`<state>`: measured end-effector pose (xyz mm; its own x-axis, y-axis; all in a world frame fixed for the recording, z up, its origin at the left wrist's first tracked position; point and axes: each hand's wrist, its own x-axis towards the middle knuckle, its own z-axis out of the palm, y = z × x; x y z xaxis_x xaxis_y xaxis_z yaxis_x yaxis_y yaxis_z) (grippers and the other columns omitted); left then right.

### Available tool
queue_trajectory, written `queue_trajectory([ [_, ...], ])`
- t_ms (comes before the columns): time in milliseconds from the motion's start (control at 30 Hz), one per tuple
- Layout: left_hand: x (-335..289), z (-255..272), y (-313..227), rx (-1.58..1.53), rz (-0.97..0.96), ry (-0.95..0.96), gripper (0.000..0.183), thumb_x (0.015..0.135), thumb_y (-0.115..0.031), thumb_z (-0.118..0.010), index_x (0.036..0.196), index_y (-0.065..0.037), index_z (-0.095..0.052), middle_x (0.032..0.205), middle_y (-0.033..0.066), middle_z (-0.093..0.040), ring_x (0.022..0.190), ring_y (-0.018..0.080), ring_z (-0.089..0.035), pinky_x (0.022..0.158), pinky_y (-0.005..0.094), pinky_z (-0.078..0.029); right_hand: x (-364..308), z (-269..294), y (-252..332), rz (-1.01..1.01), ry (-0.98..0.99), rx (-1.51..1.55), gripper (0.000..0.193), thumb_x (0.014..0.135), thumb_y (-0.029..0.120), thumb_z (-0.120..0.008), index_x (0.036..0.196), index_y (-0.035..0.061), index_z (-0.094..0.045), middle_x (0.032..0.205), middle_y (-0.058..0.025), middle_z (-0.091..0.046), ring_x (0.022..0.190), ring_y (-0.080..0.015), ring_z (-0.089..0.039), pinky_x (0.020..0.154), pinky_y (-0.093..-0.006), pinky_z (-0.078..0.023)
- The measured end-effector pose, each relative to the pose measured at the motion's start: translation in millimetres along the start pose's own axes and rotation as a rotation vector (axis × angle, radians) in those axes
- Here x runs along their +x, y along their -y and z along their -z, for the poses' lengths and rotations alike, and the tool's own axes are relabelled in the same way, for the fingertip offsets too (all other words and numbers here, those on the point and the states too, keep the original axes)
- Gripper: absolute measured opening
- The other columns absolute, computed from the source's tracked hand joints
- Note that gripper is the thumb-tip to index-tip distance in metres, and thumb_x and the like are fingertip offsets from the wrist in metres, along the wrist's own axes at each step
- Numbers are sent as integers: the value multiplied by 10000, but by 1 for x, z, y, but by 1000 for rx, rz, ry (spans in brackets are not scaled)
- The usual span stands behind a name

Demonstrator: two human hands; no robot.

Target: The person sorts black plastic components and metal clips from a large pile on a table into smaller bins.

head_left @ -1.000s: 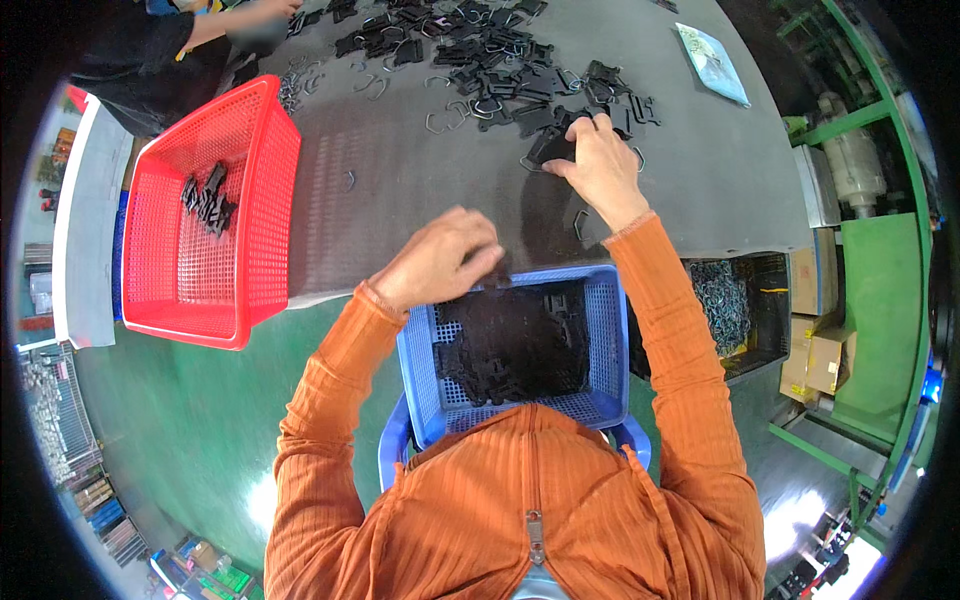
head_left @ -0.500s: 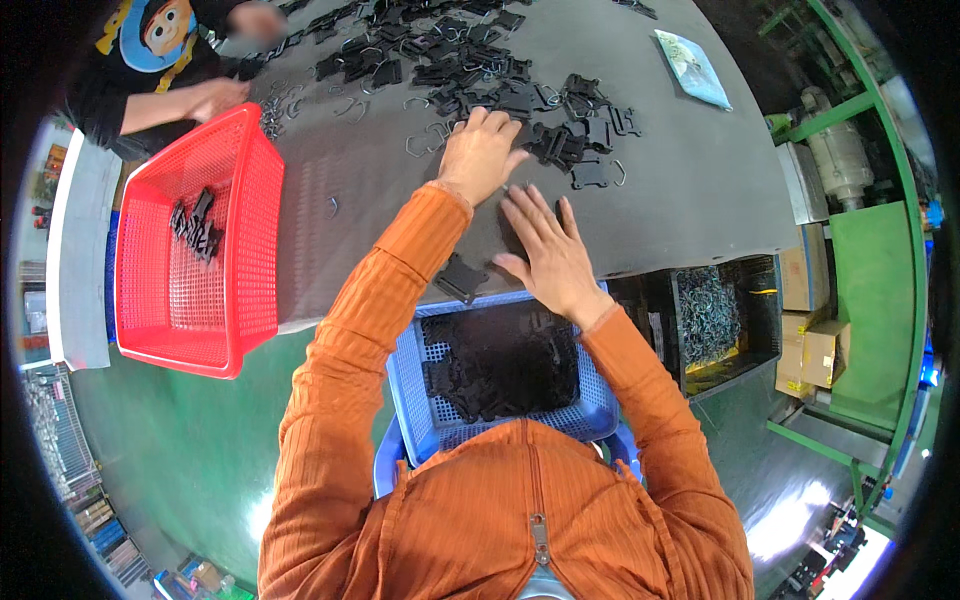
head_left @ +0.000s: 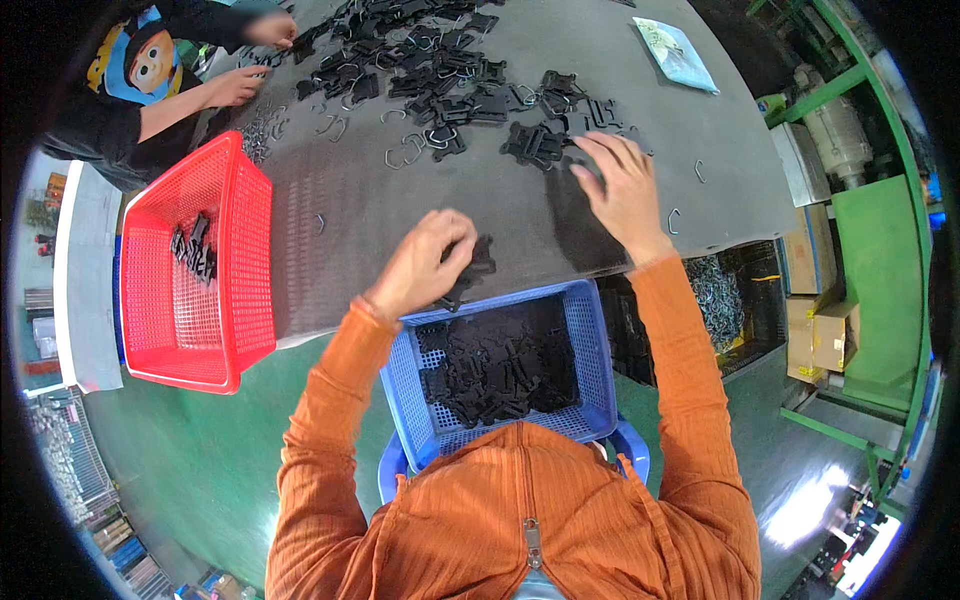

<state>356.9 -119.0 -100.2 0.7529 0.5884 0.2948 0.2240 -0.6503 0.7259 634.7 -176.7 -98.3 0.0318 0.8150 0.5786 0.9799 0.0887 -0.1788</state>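
My left hand [head_left: 425,262] is low over the near part of the table, its fingers curled in. Beside it a flat black plastic piece [head_left: 483,258] lies near the table edge, partly covered by the hand. What is between the curled fingers is hidden. Farther right my right hand [head_left: 622,190] reaches out, fingers apart and bent, at the edge of a cluster of black plastic buckle parts [head_left: 535,145]. Two bent metal wire hooks lie right of it, the nearer hook [head_left: 674,221] close to my wrist. Against my lap, a blue basket [head_left: 598,350] holds many black parts.
A large heap of black parts [head_left: 440,75] and hooks covers the far table [head_left: 380,220]. At left stands a red basket [head_left: 255,270] with a few parts; behind it a co-worker's hand [head_left: 235,87] works. A plastic packet [head_left: 676,55] lies far right, a bin of metal pieces [head_left: 712,300] below.
My left hand has drawn back from the heap to the near table edge. My right hand has moved right and away from me. Two hooks now lie apart on the right side.
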Motion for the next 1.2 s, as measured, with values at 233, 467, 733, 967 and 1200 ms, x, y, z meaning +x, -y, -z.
queue_trajectory([
  [233,-22,-14,-42,-278,135,258,95,839,-68,-585,890,-2,-629,965,101,-626,835,252,-595,736,322,-472,19,-32,28,-208,259,24,313,776,190,-662,1078,152,-590,990,-69,-608,978,-265,-566,809,-418,-429],
  [467,17,-9,-13,123,47,-291,257,803,-37,-616,1059,-62,-610,1066,87,-608,925,247,-578,679,278,-478,24,-10,45,-283,215,601,277,775,3,-631,1045,59,-605,828,-80,-664,735,-190,-644,661,-299,-498],
  [733,61,-28,2,21,-52,-391,400,820,-26,-581,1217,-71,-560,1164,109,-589,1009,225,-563,770,311,-471,27,11,32,-528,136,1063,164,760,-19,-685,913,17,-640,790,-33,-657,724,-107,-631,682,-237,-510],
  [967,71,-54,2,-463,274,-147,450,800,-25,-509,1249,-31,-529,1115,161,-625,817,203,-645,739,308,-509,14,-29,60,-967,-106,1622,154,769,30,-716,902,47,-639,876,-43,-663,769,-141,-644,694,-256,-505],
  [1200,79,-44,14,140,13,-359,280,786,3,-561,1063,-8,-597,1009,134,-600,950,300,-558,842,375,-456,12,-5,-82,-682,-137,23,386,717,290,-753,1038,108,-641,975,-116,-634,922,-280,-607,826,-386,-468],
])
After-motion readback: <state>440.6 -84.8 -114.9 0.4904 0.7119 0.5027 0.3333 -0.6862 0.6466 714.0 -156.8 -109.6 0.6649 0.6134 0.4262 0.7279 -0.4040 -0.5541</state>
